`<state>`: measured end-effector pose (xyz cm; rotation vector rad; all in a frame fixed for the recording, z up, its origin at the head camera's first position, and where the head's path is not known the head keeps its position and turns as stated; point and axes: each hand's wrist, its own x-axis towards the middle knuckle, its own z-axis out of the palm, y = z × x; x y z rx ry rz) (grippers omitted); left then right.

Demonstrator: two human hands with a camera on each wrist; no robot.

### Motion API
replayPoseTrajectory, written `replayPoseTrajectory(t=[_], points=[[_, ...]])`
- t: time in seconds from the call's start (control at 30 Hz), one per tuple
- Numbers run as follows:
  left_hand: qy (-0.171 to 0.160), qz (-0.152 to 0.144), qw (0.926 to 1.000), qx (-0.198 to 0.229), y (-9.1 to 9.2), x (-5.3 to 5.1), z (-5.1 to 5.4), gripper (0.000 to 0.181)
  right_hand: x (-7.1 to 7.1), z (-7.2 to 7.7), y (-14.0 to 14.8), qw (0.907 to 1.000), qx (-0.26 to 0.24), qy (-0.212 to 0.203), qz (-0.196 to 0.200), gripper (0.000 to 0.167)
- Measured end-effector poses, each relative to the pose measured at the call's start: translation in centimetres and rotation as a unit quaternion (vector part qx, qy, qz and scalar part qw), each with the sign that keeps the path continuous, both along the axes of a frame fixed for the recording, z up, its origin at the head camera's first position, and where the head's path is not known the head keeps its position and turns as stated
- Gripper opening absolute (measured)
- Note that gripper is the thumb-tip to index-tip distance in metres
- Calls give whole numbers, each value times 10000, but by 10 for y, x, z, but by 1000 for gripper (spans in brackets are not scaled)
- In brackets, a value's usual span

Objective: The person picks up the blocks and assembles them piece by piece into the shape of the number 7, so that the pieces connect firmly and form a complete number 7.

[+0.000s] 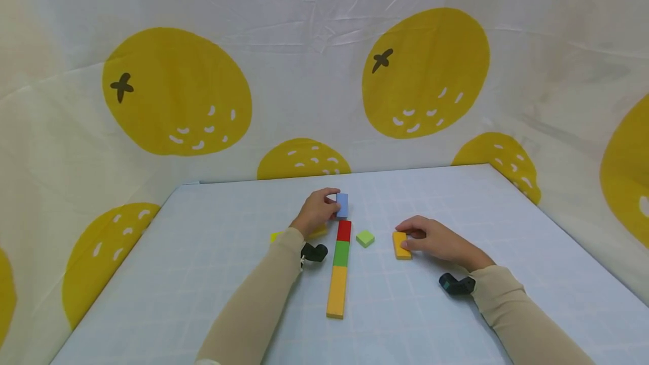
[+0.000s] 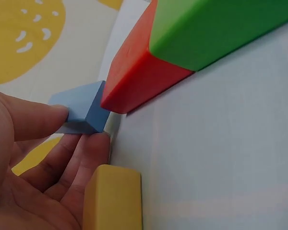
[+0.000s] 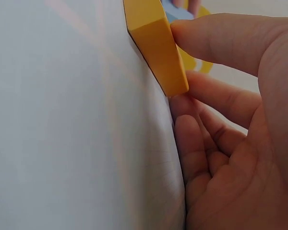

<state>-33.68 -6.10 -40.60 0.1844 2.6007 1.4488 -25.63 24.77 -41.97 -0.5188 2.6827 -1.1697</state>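
My left hand (image 1: 316, 212) pinches a blue block (image 1: 342, 205) between thumb and fingers, just beyond the far end of a row of blocks. That row runs from a red block (image 1: 344, 231) through a green block (image 1: 341, 253) to a long orange-yellow piece (image 1: 337, 292) nearest me. In the left wrist view the blue block (image 2: 79, 108) appears close to the red block (image 2: 139, 72); whether they touch is hard to tell. On the right, my right hand (image 1: 431, 238) holds an orange block (image 1: 402, 245) lying on the table, thumb and index finger at its edges.
A small light-green block (image 1: 365, 238) lies between the row and the orange block. Yellow blocks (image 1: 318, 232) sit partly hidden behind the left hand and sleeve. A pale checked cloth covers the table (image 1: 405, 314); a curtain with yellow fruit prints (image 1: 304, 100) hangs behind it.
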Motion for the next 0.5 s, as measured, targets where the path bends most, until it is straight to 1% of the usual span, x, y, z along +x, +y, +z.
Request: replayPoseTrajectory(t=[0.1,0.2,0.33,0.5], points=[[-40,4,10000,-36,1,-1,-1,46,0,0,0,10000,25,48,12,41],[-147,47,9999,-49,2,-1,-1,46,-1,0,0,10000,25,46,28,41],[-271,95,9996,-21,3,-1,1,46,-1,0,-1,10000,17,58,54,42],[-405,101,9991,-122,5,0,3,45,0,0,-1,10000,-2,20,19,41]])
